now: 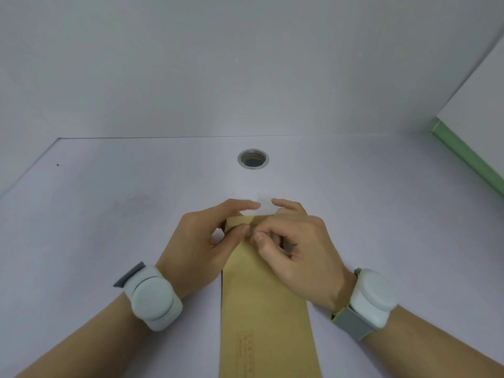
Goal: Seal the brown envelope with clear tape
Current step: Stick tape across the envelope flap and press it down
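A long brown envelope (263, 309) lies lengthwise on the white desk, its far end under my fingers. A strip of clear tape (264, 208) stretches across that far end, between my two index fingertips. My left hand (201, 241) pinches the envelope's folded end at the left, thumb on top. My right hand (297, 246) holds the tape's right end, thumb pressing down on the flap near the middle. The flap's edge is mostly hidden by my fingers.
A round metal cable grommet (253, 159) is set in the white desk (109, 214) beyond my hands. White partition walls stand behind and to the left. A green-edged panel (469, 156) runs along the right. Both wrists wear grey-white bands.
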`<action>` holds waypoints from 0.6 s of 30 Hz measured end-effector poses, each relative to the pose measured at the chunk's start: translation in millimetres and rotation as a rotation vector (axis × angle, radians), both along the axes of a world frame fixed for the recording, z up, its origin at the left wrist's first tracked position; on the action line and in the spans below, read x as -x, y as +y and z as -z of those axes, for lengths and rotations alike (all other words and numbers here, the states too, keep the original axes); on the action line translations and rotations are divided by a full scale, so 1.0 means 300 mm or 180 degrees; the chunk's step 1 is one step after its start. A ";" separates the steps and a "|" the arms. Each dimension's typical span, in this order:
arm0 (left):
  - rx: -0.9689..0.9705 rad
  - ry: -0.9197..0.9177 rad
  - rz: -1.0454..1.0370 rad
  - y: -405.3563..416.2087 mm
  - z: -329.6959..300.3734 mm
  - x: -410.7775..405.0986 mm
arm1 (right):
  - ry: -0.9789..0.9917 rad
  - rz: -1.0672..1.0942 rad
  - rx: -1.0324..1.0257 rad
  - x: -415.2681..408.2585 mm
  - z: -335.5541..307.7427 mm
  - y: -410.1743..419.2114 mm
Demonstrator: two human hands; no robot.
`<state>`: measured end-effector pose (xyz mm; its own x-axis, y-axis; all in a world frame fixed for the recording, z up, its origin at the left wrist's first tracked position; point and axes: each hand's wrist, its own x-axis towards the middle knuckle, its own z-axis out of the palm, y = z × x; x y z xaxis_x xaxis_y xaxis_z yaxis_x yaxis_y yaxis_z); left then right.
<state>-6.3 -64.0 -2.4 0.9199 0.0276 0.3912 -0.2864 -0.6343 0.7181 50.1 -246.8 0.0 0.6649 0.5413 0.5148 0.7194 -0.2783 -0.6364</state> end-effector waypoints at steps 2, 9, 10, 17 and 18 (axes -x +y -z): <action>0.0245 0.0153 -0.0089 -0.001 0.004 0.002 | -0.0041 0.0048 0.0029 0.001 -0.001 -0.001; 0.1194 0.0622 -0.0512 -0.014 -0.013 -0.011 | 0.0120 0.0271 0.0046 0.000 -0.011 -0.001; 0.1275 0.0650 -0.0552 -0.011 -0.017 -0.014 | 0.0137 0.0284 0.0070 -0.002 -0.010 -0.001; 0.1193 0.0697 -0.0696 -0.019 -0.008 -0.009 | 0.0224 0.0426 0.0348 -0.010 -0.005 -0.007; 0.1188 0.0698 -0.0739 -0.021 -0.005 -0.009 | 0.0206 0.0417 0.0375 -0.009 -0.004 -0.008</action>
